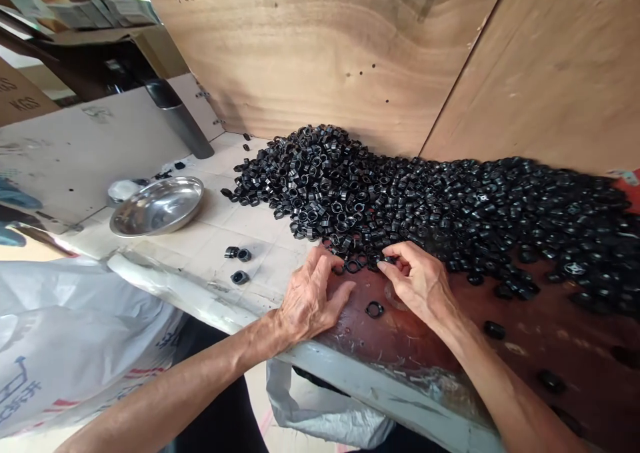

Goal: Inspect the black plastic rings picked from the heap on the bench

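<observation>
Black ring-shaped parts, plastic or rubber by their sheen, lie in a broad heap against a tan plywood board, thinning out across a reddish-brown worktop. Your left hand sits flat and low at the heap's near edge, its spread, open fingers resting on the worktop just beside a few loose rings. Your right hand arches over that same edge, its curled fingers drawn in towards the thumb among the rings there; this view doesn't show whether they have closed on one. A single ring lies apart, just below and between your hands. That division looks sound: the flat left hand can stop loose rings from sliding, while the right fingertips do the fine work. Keep your pinch light and right at the tips, so that one ring comes free without dragging its neighbours. Three more dark rings sit on the pale surface to your left, near a shallow stainless-steel bowl. A white woven sack bulges beside the grey table edge.
</observation>
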Demonstrator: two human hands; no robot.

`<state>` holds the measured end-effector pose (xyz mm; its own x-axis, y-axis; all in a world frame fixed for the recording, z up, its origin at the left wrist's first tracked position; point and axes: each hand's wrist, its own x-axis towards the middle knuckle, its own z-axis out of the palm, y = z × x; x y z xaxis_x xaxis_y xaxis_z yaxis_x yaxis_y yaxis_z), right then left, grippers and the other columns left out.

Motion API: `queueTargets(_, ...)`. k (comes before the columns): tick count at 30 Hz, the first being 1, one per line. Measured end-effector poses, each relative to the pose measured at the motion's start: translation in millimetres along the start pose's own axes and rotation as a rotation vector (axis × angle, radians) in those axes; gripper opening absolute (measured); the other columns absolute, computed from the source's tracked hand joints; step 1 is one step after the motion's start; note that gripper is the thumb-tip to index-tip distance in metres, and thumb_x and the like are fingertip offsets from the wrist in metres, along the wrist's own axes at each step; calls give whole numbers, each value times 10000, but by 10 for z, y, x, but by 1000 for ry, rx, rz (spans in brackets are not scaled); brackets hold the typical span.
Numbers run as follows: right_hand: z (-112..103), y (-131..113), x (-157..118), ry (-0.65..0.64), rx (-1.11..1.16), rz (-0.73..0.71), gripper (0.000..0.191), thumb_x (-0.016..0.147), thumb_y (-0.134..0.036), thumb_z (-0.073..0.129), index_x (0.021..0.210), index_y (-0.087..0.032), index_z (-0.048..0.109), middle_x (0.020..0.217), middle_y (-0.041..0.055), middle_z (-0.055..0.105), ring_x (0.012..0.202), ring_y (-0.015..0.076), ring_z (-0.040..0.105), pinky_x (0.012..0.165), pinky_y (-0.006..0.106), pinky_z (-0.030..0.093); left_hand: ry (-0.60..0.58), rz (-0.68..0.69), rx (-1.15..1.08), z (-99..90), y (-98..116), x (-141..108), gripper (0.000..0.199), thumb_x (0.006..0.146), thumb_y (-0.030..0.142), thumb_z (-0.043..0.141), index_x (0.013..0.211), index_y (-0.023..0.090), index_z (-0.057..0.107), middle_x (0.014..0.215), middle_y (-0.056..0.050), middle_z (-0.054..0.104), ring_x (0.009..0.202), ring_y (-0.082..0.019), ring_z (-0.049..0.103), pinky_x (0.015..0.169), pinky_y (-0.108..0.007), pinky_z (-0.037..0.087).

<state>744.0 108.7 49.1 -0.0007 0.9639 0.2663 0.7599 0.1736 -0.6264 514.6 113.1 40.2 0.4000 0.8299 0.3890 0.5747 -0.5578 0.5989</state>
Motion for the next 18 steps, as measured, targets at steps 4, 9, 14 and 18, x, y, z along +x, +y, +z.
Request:
queueTargets(4,-91,-65,28,-69,165,156,189,860,-374,668,946,-211,711,813,33,711,708,187,643,659,294,508,-377,175,-63,-1,203,-13,352,915,429,677,1206,242,612,1117,-68,618,897,-204,673,767,-325,586)
queueTargets(9,-121,-102,45,-114,351,115,219,858,-345,671,1025,-238,763,1126,59,727,941,203,681,812,314,543,-349,194,-73,130,126,3,199,947,190,556,1132,207,627,1071,-74,674,993,-225,681,850,-347,569)
queueTargets(14,-65,-171,-16,-208,478,202,277,837,-362,719,1072,-217,704,1003,51,742,864,197,698,785,302,566,-166,-121,-216,89,2,-11,326,921,265,631,1224,237,514,976,-21,708,824,-179,701,778,-325,574)
queueTargets(18,16,-205,-79,-274,428,59,184,903,-362,664,1029,-235,710,1012,38,731,888,193,679,816,293,546,-105,-220,-347,40,20,35,324,879,283,693,1156,221,535,1001,-24,697,741,-145,678,705,-297,571)
